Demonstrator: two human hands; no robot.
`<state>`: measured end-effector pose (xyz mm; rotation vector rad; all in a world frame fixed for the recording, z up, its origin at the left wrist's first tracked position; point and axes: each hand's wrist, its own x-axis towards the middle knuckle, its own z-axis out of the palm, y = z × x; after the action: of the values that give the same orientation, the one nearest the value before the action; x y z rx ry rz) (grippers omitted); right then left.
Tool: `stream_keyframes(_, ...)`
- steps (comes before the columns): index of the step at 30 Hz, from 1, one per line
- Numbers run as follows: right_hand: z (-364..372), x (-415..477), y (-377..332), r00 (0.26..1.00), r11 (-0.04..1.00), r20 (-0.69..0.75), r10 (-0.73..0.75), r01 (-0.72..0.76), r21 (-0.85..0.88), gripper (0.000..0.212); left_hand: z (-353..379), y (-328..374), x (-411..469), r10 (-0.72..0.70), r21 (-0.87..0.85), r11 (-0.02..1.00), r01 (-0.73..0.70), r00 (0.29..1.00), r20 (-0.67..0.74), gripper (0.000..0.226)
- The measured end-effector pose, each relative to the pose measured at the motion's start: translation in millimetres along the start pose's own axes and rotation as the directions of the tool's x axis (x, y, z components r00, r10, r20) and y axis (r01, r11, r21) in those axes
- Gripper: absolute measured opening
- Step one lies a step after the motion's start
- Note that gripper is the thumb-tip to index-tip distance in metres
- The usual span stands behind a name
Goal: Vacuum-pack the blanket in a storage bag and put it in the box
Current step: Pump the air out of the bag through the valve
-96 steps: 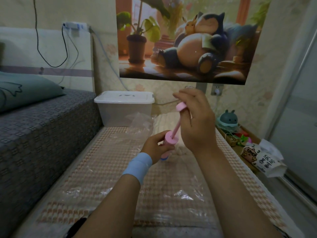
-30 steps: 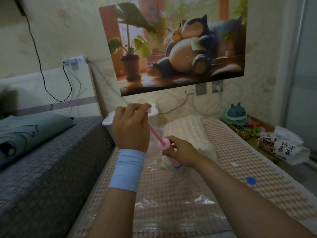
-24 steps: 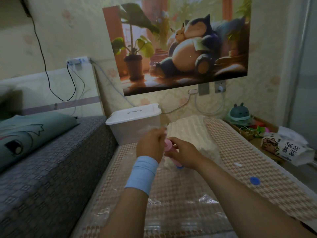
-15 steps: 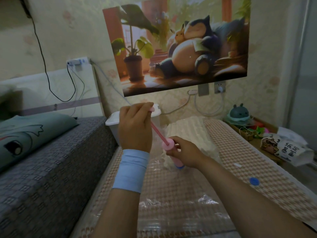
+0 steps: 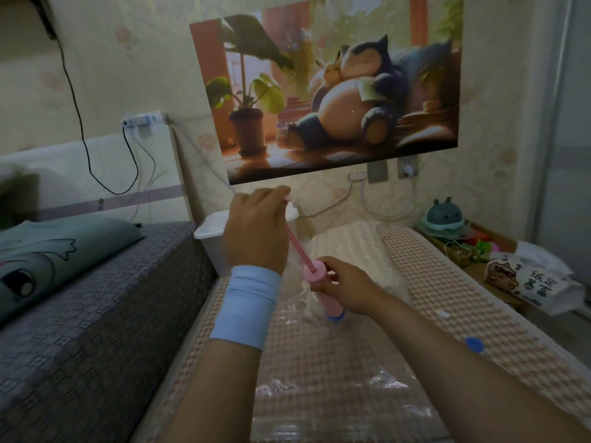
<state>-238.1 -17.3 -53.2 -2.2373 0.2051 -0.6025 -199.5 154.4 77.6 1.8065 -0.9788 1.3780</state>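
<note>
Blanket (image 5: 348, 247) lies in bag (image 5: 335, 388) on bed (image 5: 447, 298). Pump (image 5: 315, 272) barrel is gripped by right hand (image 5: 347, 287); plunger (image 5: 295, 244) is held drawn out by left hand (image 5: 256, 233). Risk: if barrel is tilted, valve seal may be lost and air readmitted. Box (image 5: 209, 231) lies beyond.

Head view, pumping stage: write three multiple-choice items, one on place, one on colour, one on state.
1. Where does the blue cap lie?
A. on the checked mat
B. on the box lid
C. on the grey bed
2. What colour is the pump barrel?
A. green
B. pink
C. white
3. How is the plunger?
A. pushed fully in
B. extended, rod showing
C. detached, on the mat
Answers:
1 A, the cap sits on the mat.
2 B, the barrel in the right hand is pink.
3 B, the left hand holds the handle above the barrel, rod bare between.
</note>
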Motion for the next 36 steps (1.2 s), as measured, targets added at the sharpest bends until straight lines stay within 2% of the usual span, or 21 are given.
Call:
stream_keyframes(3,-2,6,-1,0.999,0.999,0.035,0.009,-0.008,-0.036,0.045,24,-8,-2,-0.006,-0.051,0.999,0.009,0.997,0.073,0.020)
stream_keyframes(5,1,11,0,0.999,0.998,0.035,0.016,-0.014,-0.069,0.047,46,-15,-27,-0.062,-0.074,0.994,0.087,0.957,0.283,0.021)
stream_keyframes(7,4,14,0,1.000,0.996,0.021,0.012,-0.010,-0.091,0.049,60,-14,-53,-0.137,-0.075,0.971,0.229,0.780,0.610,0.024)
stream_keyframes(8,6,14,1,1.000,0.995,0.013,0.008,-0.007,-0.096,0.050,63,-13,-58,-0.146,-0.040,0.969,0.243,0.699,0.700,0.025)
stream_keyframes(9,6,15,1,1.000,0.995,0.003,0.001,-0.001,-0.096,0.048,62,-12,-55,-0.144,-0.001,0.979,0.206,0.688,0.712,0.026)
stream_keyframes(11,4,16,4,1.000,0.997,-0.003,0.003,-0.003,-0.072,0.043,54,-11,-35,-0.084,0.029,0.996,0.082,0.840,0.537,0.025)
stream_keyframes(13,0,16,6,1.000,0.999,0.013,0.009,-0.008,-0.040,0.041,38,-9,-8,-0.010,0.009,1.000,0.008,0.982,0.191,0.023)
stream_keyframes(14,-2,16,7,1.000,0.999,0.020,0.009,-0.009,-0.033,0.041,31,-11,2,0.011,-0.008,1.000,-0.010,0.999,0.044,0.022)
stream_keyframes(16,-2,16,7,0.999,1.000,0.029,0.017,-0.017,-0.019,0.040,27,-11,7,-0.007,-0.055,0.998,0.002,0.997,-0.080,0.021)
stream_keyframes(18,0,15,6,0.999,1.000,0.033,0.027,-0.027,0.000,0.040,37,-8,-6,-0.043,-0.112,0.993,0.037,0.998,-0.047,0.022)
stream_keyframes(20,2,14,6,1.000,1.000,0.007,0.026,-0.026,-0.008,0.040,54,-6,-30,-0.080,-0.115,0.987,0.112,0.964,0.253,0.024)
stream_keyframes(22,3,12,7,0.999,1.000,-0.024,0.021,-0.021,-0.012,0.041,66,-2,-50,-0.110,-0.045,0.984,0.172,0.789,0.605,0.028)
stream_keyframes(23,4,11,7,0.999,1.000,-0.031,0.014,-0.014,-0.003,0.041,68,0,-52,-0.115,-0.009,0.987,0.163,0.732,0.672,0.029)
stream_keyframes(24,3,10,8,0.999,1.000,-0.035,0.012,-0.012,0.005,0.041,65,2,-47,-0.118,0.021,0.990,0.140,0.733,0.670,0.030)
stream_keyframes(25,3,9,8,0.999,1.000,-0.036,0.013,-0.012,0.013,0.040,60,3,-39,-0.103,0.032,0.994,0.105,0.789,0.606,0.029)
stream_keyframes(27,1,9,8,0.999,0.999,-0.030,0.015,-0.014,0.029,0.038,44,4,-15,-0.033,-0.017,0.999,0.040,0.953,0.301,0.026)
stream_keyframes(28,0,9,9,1.000,0.999,-0.025,0.017,-0.016,0.034,0.038,36,3,-2,-0.007,-0.037,0.999,0.012,0.991,0.137,0.024)
stream_keyframes(31,1,10,8,1.000,0.999,-0.015,0.027,-0.026,0.040,0.037,28,-7,12,-0.007,-0.074,0.997,0.001,0.997,-0.082,0.023)
stream_keyframes(32,2,10,8,0.999,0.999,-0.009,0.031,-0.030,0.044,0.036,34,-8,5,-0.037,-0.100,0.994,0.032,0.998,-0.050,0.024)
stream_keyframes(34,4,10,6,0.999,0.999,-0.012,0.034,-0.034,0.043,0.034,52,-8,-19,-0.115,-0.137,0.979,0.149,0.966,0.230,0.028)
stream_keyframes(36,4,9,4,0.999,0.999,-0.035,0.035,-0.034,0.034,0.034,66,-6,-44,-0.150,-0.089,0.966,0.243,0.806,0.573,0.027)
